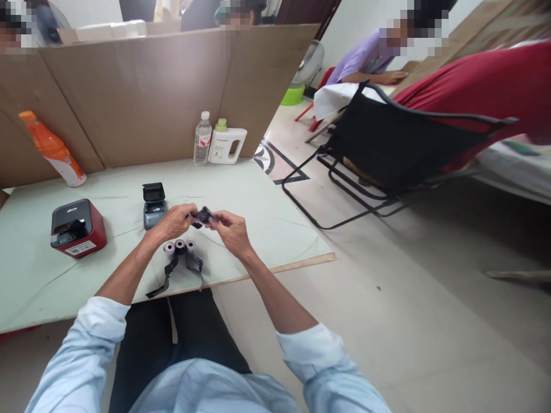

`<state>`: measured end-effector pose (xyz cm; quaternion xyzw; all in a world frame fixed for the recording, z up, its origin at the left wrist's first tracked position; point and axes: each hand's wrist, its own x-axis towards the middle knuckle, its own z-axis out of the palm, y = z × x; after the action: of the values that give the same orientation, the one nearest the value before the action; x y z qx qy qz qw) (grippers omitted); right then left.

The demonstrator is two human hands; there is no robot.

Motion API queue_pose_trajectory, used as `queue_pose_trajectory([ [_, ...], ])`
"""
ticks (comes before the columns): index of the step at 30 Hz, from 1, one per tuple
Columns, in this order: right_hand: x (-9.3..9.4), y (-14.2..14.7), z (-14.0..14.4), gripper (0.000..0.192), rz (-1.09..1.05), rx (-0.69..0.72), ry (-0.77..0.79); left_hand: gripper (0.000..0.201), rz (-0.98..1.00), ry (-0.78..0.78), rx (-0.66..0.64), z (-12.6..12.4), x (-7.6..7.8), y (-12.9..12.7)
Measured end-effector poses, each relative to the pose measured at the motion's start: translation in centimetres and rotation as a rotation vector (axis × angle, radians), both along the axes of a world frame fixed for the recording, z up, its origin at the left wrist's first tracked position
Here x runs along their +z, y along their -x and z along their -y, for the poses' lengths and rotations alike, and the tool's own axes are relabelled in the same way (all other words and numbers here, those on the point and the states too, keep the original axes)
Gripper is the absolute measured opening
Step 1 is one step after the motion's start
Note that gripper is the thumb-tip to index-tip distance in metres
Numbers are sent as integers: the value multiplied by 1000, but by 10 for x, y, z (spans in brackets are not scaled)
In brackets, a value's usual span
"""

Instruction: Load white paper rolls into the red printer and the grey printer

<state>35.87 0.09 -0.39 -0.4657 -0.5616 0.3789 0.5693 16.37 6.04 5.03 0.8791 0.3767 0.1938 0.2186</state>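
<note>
Between my fingertips, above the front of the table, is a crumpled dark strip [204, 215], blurred and too small to name more exactly. My left hand [173, 221] pinches its left end. On the other side, my right hand [233, 230] has thumb and fingers closed on its right end. Several small paper rolls [169, 248] stand below my hands, at least one of them dark. Black strips [167, 276] lie in front of the rolls, close to the table edge. Just behind my left hand is a small dark printer [154, 213] with its lid raised.
A red and black box-shaped device [92, 226] sits at the left of the table [275, 229]. An orange bottle [55, 150], a clear water bottle [202, 140] and a white jug [224, 148] stand against the cardboard partition [150, 97]. A black folding chair [387, 137] and other people are beyond.
</note>
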Motion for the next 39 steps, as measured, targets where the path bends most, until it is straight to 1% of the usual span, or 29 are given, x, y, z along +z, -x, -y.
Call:
queue_pose_trajectory([
  [2, -18, -10, 24, 20, 88, -20, 34, 23, -162, 30, -90, 6, -3, -17],
  [4, -34, -14, 45, 20, 209, -25, 42, 28, -329, 59, -162, 10, -6, -27],
  [6, -45, -13, 60, 21, 321, -30, 15, 29, -454, 83, -209, 14, -6, -33],
  [8, -51, -10, 70, 21, 402, -36, -40, 30, -527, 98, -222, 18, -3, -35],
  [12, -56, -2, 78, 13, 504, -33, -155, 29, -596, 152, -235, 20, 4, -37],
  [15, -58, 3, 79, 22, 587, -19, -181, 36, -572, 172, -280, 18, 7, -34],
  [17, -59, 4, 81, 28, 646, -8, -185, 45, -508, 176, -298, 17, 8, -25],
  [19, -58, 4, 84, 32, 689, 6, -189, 50, -426, 190, -263, 17, 8, -9],
  [23, -53, 3, 90, 46, 695, 44, -185, 54, -286, 251, -97, 21, 6, 39],
  [25, -50, 3, 94, 53, 674, 66, -178, 60, -246, 309, -72, 26, 3, 60],
  [27, -48, 4, 96, 56, 650, 88, -169, 66, -231, 335, -54, 34, 0, 72],
  [29, -46, 5, 97, 57, 630, 105, -161, 63, -233, 299, -9, 44, -4, 77],
  [32, -43, 6, 97, 54, 603, 113, -143, 42, -276, 202, 62, 56, -8, 76],
  [34, -42, 8, 96, 51, 586, 114, -130, 35, -345, 152, 116, 61, -8, 78],
  [35, -41, 8, 96, 50, 581, 116, -125, 36, -385, 139, 139, 62, -6, 79],
  [37, -40, 10, 95, 48, 576, 122, -123, 45, -435, 132, 159, 61, -3, 82],
  [39, -39, 10, 95, 46, 574, 123, -121, 55, -410, 141, 131, 58, 0, 79],
])
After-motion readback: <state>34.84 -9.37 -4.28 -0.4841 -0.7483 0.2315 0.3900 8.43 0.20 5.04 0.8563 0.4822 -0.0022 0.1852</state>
